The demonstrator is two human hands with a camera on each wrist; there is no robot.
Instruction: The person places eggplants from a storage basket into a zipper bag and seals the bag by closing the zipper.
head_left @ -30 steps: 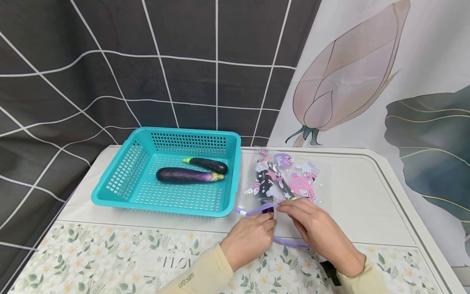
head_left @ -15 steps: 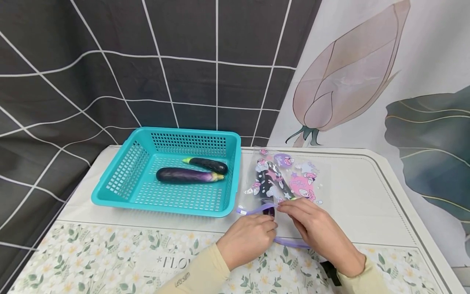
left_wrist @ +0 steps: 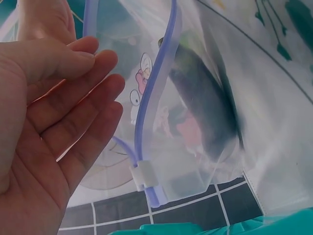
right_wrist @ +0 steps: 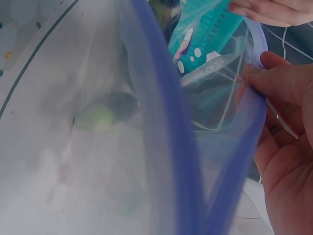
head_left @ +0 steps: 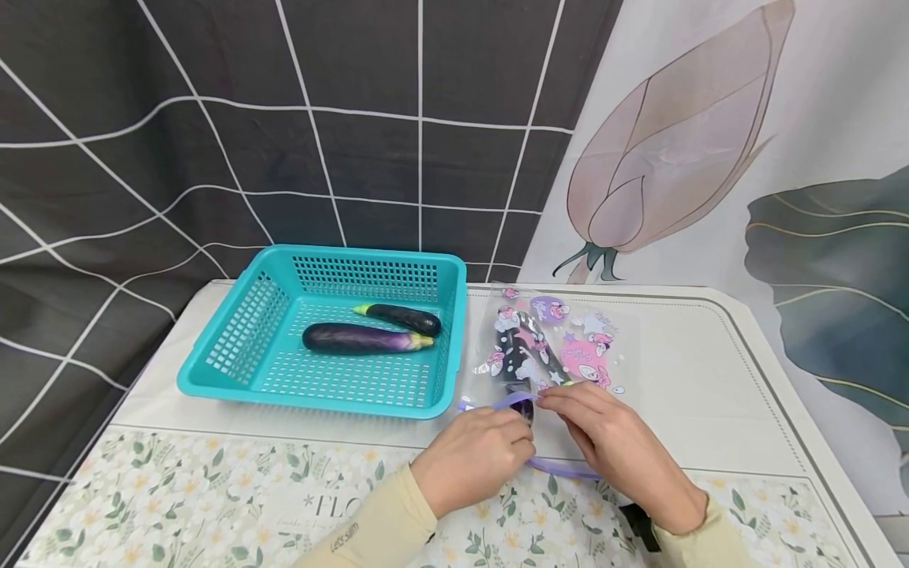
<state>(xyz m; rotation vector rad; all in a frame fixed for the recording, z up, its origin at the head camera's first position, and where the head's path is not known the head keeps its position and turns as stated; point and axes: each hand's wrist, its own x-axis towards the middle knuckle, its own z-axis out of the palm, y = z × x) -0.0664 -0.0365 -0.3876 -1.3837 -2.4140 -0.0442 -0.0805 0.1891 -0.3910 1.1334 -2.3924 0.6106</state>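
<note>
A clear printed zip bag with a purple zip edge lies on the table, its mouth toward me. Inside lie dark eggplants; one has a green stem end. A dark purple end shows at the mouth. My right hand pinches the upper side of the mouth between thumb and fingers, clear in the right wrist view. At the mouth's left is my left hand; in the left wrist view its fingers are loosely extended with nothing between them. A white slider sits on the zip.
Left of the bag stands a turquoise basket holding a larger purple eggplant and a smaller dark eggplant. A floral mat covers the table's front. Behind is a dark gridded cloth.
My left hand has slid a little left and toward me, and more of the dark eggplant end shows at the mouth. My right hand has kept its place on the bag.
</note>
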